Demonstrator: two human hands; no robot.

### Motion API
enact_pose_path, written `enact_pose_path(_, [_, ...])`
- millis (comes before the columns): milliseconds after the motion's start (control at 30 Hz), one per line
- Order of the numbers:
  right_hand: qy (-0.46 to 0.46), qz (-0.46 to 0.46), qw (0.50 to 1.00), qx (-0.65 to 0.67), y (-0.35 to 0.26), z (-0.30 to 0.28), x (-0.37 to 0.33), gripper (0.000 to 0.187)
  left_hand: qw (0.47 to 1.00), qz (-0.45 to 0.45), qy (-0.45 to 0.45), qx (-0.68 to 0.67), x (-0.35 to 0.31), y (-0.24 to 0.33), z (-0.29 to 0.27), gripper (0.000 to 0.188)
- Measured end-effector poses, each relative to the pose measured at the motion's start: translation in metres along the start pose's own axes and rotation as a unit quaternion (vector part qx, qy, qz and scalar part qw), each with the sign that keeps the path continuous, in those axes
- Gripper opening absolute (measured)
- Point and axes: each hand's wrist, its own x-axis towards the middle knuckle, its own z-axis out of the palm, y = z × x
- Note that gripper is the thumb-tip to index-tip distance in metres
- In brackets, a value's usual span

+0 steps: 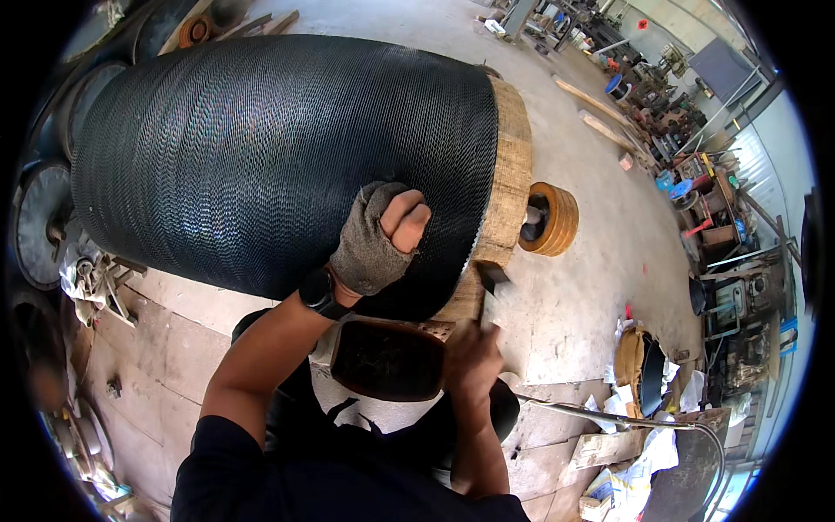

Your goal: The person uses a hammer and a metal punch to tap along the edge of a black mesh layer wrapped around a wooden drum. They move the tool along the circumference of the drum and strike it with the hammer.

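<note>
A large dark drum (287, 165) with a finely ridged, woven-looking surface lies on its side before me. Its right end carries a wooden rim (509, 165). My left hand (383, 235), in a grey fingerless glove, is against the front of the drum near that rim. Its fingers are curled closed, and whatever they hold is hidden. Lower down, my right hand (474, 357) grips a hammer (493, 278), whose dark head is beside the lower part of the rim. Motion blurs the right hand and the hammer.
An orange-brown grooved wheel (553, 218) projects from the drum's right end. A dark open box (388, 361) stands between my knees. A hose (600, 413) crosses the floor at right, near paper scraps and boards. Grey cylinders (45, 224) stand at left.
</note>
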Motion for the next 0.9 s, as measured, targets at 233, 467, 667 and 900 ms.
enact_pose_path(233, [-0.006, 0.034, 0.996, 0.083, -0.005, -0.015, -0.011, 0.028, 0.998, 0.029, -0.039, 0.027, 0.010, 0.003, -0.002, 0.032])
enact_pose_path(467, [-0.036, 0.102, 0.977, 0.185, -0.021, -0.026, -0.001, 0.033, 0.999, 0.028, -0.009, 0.028, 0.016, 0.002, 0.003, 0.034])
enact_pose_path(667, [-0.066, 0.043, 0.997, 0.023, 0.001, 0.003, 0.008, 0.018, 0.996, 0.026, -0.041, 0.072, 0.027, -0.003, -0.001, 0.035])
enact_pose_path(900, [-0.076, 0.054, 0.990, 0.107, 0.012, -0.002, -0.015, 0.016, 0.993, 0.015, -0.015, 0.118, 0.037, -0.013, 0.012, 0.027])
